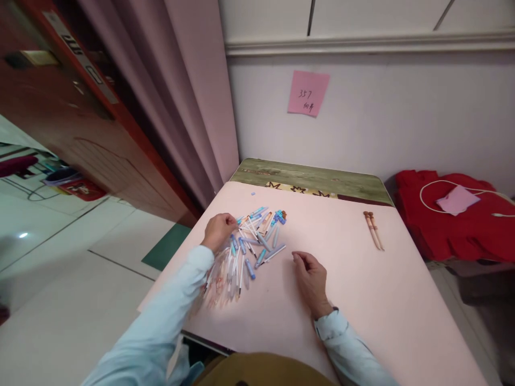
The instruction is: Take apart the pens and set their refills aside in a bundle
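A loose pile of pen parts lies on the left half of the table: white pen refills point(241, 276), blue and grey pen barrels point(250, 268), clear and pinkish tubes, and small blue and brown pieces point(280, 216). My left hand point(217, 231) is at the pile's upper left edge, its fingers closed together; anything in them is too small to make out. My right hand point(310, 280) hovers to the right of the pile with thumb and fingers pinched, apart from the parts. Two assembled pens point(374, 231) with brown tops lie side by side at the far right.
A pale pink cover lies over the table point(346, 311), with a green wooden-looking strip point(309, 174) bare at the back. One small blue piece point(253, 193) sits near the back edge. On the right are red cloth point(462, 230) and a white cable; a door point(100, 134) stands left.
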`<state>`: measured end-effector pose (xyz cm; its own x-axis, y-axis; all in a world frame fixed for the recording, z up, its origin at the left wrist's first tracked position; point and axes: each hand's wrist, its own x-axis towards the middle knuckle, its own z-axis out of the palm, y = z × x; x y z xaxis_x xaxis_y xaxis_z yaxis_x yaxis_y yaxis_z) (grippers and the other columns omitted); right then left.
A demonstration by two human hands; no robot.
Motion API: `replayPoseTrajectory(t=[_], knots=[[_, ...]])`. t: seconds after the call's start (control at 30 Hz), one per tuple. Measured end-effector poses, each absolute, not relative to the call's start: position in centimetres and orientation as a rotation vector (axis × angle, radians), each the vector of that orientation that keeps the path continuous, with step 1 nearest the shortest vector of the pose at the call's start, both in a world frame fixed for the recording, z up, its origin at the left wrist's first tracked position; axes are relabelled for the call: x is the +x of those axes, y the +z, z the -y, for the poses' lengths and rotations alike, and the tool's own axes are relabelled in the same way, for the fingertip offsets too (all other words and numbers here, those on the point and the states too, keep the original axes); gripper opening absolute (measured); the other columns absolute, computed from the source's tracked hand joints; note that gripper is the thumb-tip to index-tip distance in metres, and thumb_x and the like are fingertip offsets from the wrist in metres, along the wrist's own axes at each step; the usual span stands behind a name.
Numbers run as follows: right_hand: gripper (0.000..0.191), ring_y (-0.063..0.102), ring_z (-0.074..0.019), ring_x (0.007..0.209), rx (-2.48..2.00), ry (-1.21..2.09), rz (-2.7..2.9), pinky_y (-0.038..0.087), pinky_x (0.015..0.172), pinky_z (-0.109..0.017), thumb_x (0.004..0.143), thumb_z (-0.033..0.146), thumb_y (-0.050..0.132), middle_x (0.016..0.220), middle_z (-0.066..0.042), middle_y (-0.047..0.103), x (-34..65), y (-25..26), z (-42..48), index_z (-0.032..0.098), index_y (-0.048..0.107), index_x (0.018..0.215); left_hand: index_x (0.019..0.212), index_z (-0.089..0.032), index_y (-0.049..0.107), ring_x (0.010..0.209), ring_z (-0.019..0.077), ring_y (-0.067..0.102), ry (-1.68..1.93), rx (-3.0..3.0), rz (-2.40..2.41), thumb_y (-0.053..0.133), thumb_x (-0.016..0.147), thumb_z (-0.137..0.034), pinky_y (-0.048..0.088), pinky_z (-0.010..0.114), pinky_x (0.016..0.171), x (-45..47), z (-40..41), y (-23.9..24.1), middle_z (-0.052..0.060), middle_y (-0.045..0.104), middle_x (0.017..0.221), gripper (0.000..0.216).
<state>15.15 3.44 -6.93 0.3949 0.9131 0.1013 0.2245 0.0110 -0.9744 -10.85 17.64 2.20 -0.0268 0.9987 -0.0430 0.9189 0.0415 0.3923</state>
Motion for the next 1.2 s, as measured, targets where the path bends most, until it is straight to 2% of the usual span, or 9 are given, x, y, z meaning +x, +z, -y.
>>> replayPoseTrajectory(t=[0.23,0.43,0.8,1.07,1.2], knots=[[0.029,0.067,-0.02,0.079,-1.482,0.729,1.065,0.053,0.074,-0.03,0.086,0.043,0.061,0.089,-0.007,0.075,15.0,-7.0,-3.5,0.019,0.074,0.094,0.077,-0.021,0.073,0.093,0.0243,0.065,0.153,2.027,-2.058,0.065,0.071,-0.028,0.045,0.029,0.073,-7.7,-21.9,1.6,0.009,0.074,0.094,0.012],[0.029,0.067,-0.02,0.079,-1.486,0.708,1.074,0.053,0.073,-0.03,0.087,0.043,0.06,0.088,-0.007,0.075,14.9,-6.9,-3.8,0.019,0.074,0.093,0.081,-0.019,0.075,0.098,0.0305,0.066,0.022,2.022,-2.052,0.069,0.065,-0.024,0.047,0.034,0.078,-6.4,-22.7,0.9,0.015,0.074,0.097,0.018],[0.027,0.067,-0.0196,0.079,-1.485,0.729,1.06,0.052,0.073,-0.03,0.087,0.042,0.061,0.087,-0.006,0.075,15.0,-6.7,-3.7,0.019,0.074,0.092,0.085,-0.022,0.075,0.094,0.0257,0.067,0.036,1.972,-2.072,0.069,0.067,-0.028,0.047,0.03,0.073,-6.9,-22.7,1.2,0.01,0.074,0.098,0.02],[0.03,0.067,-0.0201,0.078,-1.492,0.728,1.04,0.053,0.072,-0.03,0.086,0.044,0.061,0.087,-0.007,0.075,15.0,-6.7,-3.8,0.018,0.075,0.093,0.082,-0.018,0.074,0.099,0.0303,0.065,0.047,2.0,-2.108,0.065,0.072,-0.032,0.047,0.035,0.079,-7.1,-23.1,0.1,0.016,0.073,0.098,0.02],[0.03,0.067,-0.0198,0.078,-1.479,0.717,1.043,0.053,0.072,-0.03,0.086,0.045,0.061,0.087,-0.006,0.075,15.0,-6.8,-3.9,0.019,0.074,0.093,0.081,-0.018,0.073,0.1,0.0314,0.065,0.085,2.002,-2.098,0.065,0.071,-0.028,0.047,0.036,0.079,-6.7,-23.0,-0.3,0.017,0.073,0.097,0.016]])
